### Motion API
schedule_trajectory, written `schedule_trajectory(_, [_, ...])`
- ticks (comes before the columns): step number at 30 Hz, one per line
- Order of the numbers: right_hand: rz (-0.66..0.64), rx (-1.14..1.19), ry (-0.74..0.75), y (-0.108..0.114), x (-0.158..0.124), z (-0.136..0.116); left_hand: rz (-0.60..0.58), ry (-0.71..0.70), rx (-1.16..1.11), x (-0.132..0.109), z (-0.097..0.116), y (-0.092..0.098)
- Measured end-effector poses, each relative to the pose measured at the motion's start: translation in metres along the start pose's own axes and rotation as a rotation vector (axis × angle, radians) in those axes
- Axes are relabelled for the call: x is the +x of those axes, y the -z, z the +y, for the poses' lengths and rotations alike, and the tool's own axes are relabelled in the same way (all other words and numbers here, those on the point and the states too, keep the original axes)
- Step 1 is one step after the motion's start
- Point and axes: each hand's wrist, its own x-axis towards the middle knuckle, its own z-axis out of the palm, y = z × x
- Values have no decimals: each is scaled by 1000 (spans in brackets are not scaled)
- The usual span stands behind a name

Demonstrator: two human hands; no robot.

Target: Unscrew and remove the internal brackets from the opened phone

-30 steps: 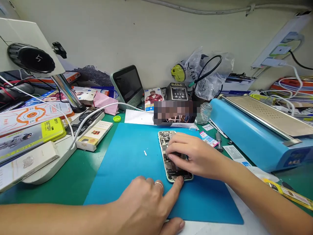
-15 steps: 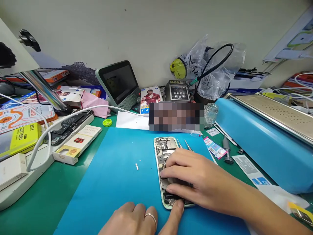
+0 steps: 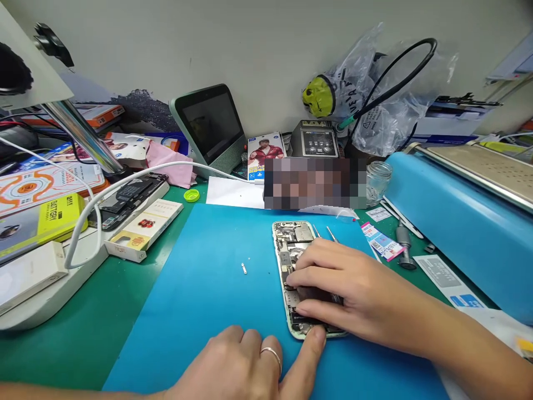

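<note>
An opened smartphone (image 3: 285,258) with a pale green frame lies on the blue mat (image 3: 200,300), its inner parts bare. My right hand (image 3: 353,283) covers its right half, with bent fingertips and thumb touching the inside. Two thin metal points of tweezers (image 3: 332,233) stick out beyond that hand; more metal shows under the palm, so they seem tucked in it, the grip mostly hidden. My left hand (image 3: 245,361), with a ring, has its fingers curled and its thumb pressed on the phone's bottom edge. A tiny metal piece (image 3: 244,269) lies left of the phone.
Behind the mat stand a blurred-out device (image 3: 312,183) with a white cable, a glass jar (image 3: 378,183) and a smart display (image 3: 212,128). A blue machine (image 3: 449,233) borders the right. Boxes (image 3: 145,228) and another opened phone (image 3: 129,200) occupy the left.
The whole view has shifted, so the scene sits further right and higher. Both hands keep nearly the same places on the phone; more of my left forearm shows.
</note>
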Motion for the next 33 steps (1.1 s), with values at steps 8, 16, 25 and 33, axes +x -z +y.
schedule_trajectory(8, [-13,-36,13,2,-2,-1,35,-97,0,-3,-6,-7])
schedule_trajectory(16, [-22,-16,13,0,-1,-1,17,-102,-33,-5,-4,-8])
schedule_trajectory(25, [3,-40,47,-1,-1,-1,159,8,-86,0,-4,-3])
schedule_trajectory(33, [-30,-27,45,1,-4,2,210,52,-87,3,-5,-2])
